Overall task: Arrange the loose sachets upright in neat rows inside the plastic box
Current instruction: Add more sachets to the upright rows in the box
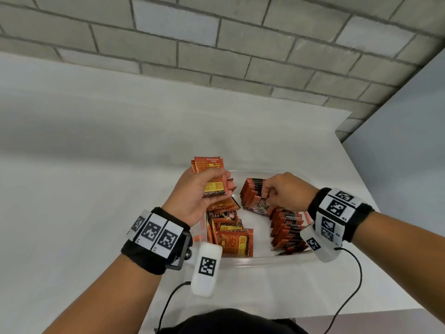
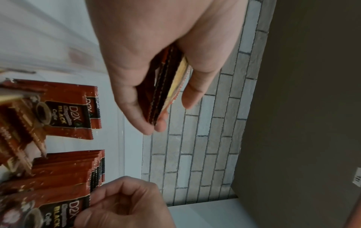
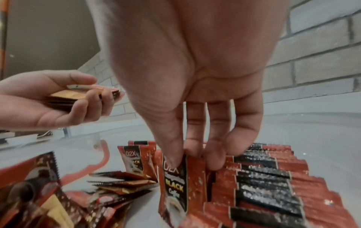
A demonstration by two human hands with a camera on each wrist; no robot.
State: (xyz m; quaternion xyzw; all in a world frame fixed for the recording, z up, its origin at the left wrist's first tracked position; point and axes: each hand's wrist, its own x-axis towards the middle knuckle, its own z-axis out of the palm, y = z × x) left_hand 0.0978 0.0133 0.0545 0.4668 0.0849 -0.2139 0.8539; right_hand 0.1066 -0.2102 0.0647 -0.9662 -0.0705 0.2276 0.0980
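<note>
Hands first: your left hand (image 1: pixel 192 196) grips a stack (image 1: pixel 212 175) of several sachets, fingers curled round it, held above the far-left corner of the box (image 1: pixel 255 260). Your right hand (image 1: pixel 286 191) pinches the top edge of one sachet (image 3: pixel 173 183) between thumb and fingertips, setting it at the near face of a standing row (image 1: pixel 252 191) in the far middle of the box. The right wrist view shows that sachet upright and touching the row behind it.

Box: clear plastic, on the white bench (image 1: pixel 96 165), just in front of you.

Done so far, as judged from the head view:
- far row, many sachets packed on edge;
- second row (image 1: pixel 286 230) along the right side, also on edge, leaning a little.

Left to do:
- loose pile (image 1: pixel 231 230) in the left half of the box, sachets lying flat and crossed at odd angles;
- stack in your left hand, not yet placed;
- rows probably need squaring, since the right one tilts.

Estimate: somewhat past halfway. Standing sachets seem to outnumber loose ones, though exact counts cannot be read; the lower layers of the pile are hidden.

Note: no sachets are visible on the bench outside the box.
</note>
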